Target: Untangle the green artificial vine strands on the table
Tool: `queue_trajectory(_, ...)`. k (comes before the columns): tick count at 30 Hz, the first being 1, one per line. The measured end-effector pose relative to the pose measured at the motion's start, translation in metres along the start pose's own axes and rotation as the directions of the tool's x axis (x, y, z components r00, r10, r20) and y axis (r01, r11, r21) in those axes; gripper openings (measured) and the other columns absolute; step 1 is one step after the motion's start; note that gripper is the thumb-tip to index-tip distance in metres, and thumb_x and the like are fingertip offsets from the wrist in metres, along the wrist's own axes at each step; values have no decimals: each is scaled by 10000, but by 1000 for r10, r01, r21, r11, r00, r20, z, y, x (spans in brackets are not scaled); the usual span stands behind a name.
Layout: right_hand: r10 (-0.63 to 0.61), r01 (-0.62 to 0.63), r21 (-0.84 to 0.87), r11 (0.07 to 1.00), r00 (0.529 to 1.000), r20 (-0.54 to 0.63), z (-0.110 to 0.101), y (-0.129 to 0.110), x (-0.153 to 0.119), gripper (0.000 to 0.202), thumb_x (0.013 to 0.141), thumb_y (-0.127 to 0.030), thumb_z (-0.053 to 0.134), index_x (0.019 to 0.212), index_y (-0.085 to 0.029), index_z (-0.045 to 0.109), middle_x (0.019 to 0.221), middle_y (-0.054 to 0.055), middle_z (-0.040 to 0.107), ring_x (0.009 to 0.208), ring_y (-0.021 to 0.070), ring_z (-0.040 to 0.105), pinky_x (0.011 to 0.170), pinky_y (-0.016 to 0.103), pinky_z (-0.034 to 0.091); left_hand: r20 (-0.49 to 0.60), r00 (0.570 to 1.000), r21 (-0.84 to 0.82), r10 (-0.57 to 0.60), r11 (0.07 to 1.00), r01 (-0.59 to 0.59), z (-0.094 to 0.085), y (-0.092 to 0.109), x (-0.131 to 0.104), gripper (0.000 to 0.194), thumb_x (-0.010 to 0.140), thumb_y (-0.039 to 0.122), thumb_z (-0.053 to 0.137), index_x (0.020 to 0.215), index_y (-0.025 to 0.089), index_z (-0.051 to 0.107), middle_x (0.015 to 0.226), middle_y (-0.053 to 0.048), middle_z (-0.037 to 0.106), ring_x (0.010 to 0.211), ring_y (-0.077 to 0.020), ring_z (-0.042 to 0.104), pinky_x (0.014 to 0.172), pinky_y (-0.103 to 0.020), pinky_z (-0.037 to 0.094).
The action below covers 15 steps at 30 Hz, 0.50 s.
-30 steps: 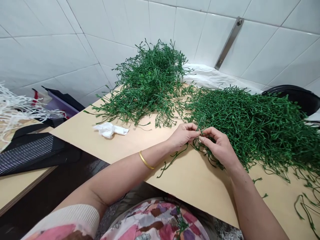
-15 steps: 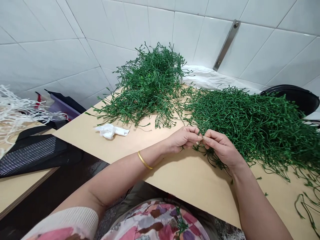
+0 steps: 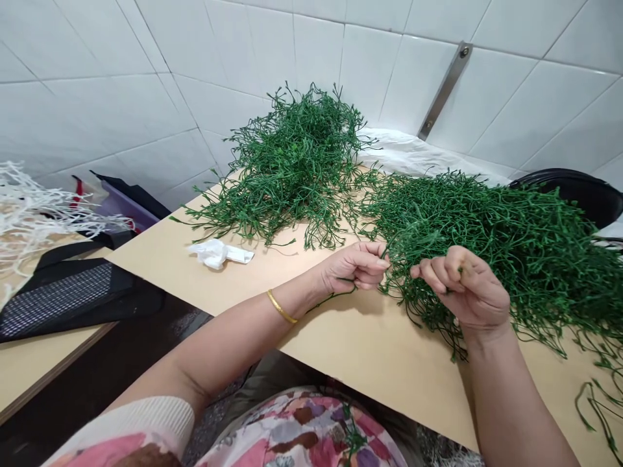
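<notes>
My left hand [image 3: 357,266] is closed just above the table, with a thin green plastic stem [image 3: 335,297] held in its fingers and trailing below the wrist. To its right, my right hand [image 3: 470,285] is curled with thumb and fingers pressed together. A small green tip pokes out at its thumb, like the end of another stem; most of what it grips is hidden. Behind both hands lies a large heap of green plastic stems [image 3: 496,227] with tiny forked ends. My right hand is in front of the heap's near edge, and a gap separates the two hands.
A second green heap [image 3: 302,149] stands at the back by the tiled wall. Crumpled white tissue [image 3: 214,253] lies on the wooden table [image 3: 341,350]. White strands [image 3: 39,207] and a black mesh piece [image 3: 63,298] are on another surface at left. A metal bracket [image 3: 445,91] is fixed to the wall.
My hands were fingertip to fingertip; now they are apart. My right hand has moved right and turned, while my left has stayed nearly in place.
</notes>
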State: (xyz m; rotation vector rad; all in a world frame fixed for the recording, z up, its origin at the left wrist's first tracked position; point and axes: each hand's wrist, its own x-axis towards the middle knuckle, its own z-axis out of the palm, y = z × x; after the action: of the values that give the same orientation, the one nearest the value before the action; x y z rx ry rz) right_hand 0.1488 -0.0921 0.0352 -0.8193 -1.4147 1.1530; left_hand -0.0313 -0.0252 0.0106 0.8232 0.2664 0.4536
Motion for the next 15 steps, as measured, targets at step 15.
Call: queue_trajectory(15,-195,200,-887,415,972,128,19,17,2,248,802,-145,448,999,-204,588,911,76,532,769,172,519,665,294,425,-290,955,195,65,981,-8,-5,-5,11,230,593,161,635,584,159,405,428,95,272,350,-3,175,379,-175,74)
